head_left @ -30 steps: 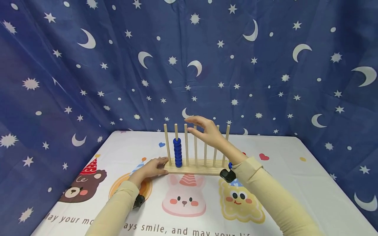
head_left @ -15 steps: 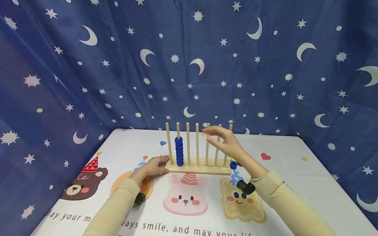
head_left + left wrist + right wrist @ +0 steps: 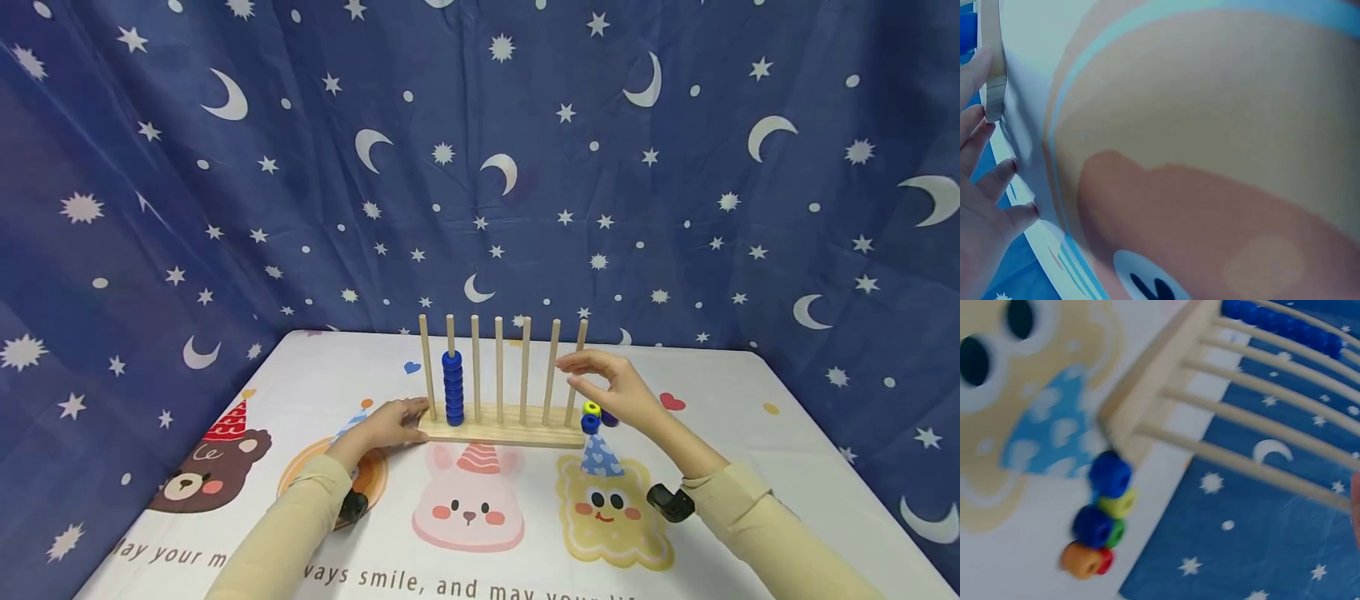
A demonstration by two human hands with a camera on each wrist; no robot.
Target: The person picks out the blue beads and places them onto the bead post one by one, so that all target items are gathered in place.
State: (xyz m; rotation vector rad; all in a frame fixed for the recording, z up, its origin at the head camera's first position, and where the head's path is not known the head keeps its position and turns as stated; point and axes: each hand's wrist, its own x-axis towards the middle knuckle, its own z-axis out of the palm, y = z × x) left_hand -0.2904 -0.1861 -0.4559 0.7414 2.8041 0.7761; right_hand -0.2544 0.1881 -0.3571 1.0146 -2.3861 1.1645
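Note:
A wooden peg rack (image 3: pixel 498 435) with several upright pegs stands on the table. Blue beads (image 3: pixel 453 387) are stacked on its second peg from the left. My left hand (image 3: pixel 386 423) grips the rack's left end, thumb at the front and fingers behind; the left wrist view shows a fingertip against the wooden end (image 3: pixel 994 87). My right hand (image 3: pixel 618 387) hovers by the rightmost pegs, thumb and fingers apart, holding nothing. Below it, loose beads lie beside the rack's right end: blue (image 3: pixel 1110 474), yellow (image 3: pixel 1119 502), dark blue (image 3: pixel 1092 526), green, orange (image 3: pixel 1082 560) and red.
The white tablecloth (image 3: pixel 337 575) bears printed cartoon figures and lettering. A dark blue curtain (image 3: pixel 420 192) with moons and stars hangs behind the table and along its sides. Small black devices (image 3: pixel 670 503) sit at both wrists.
My right hand has travelled right and down, from above the rack's middle pegs to its right end, staying empty. My left hand has kept its place on the rack.

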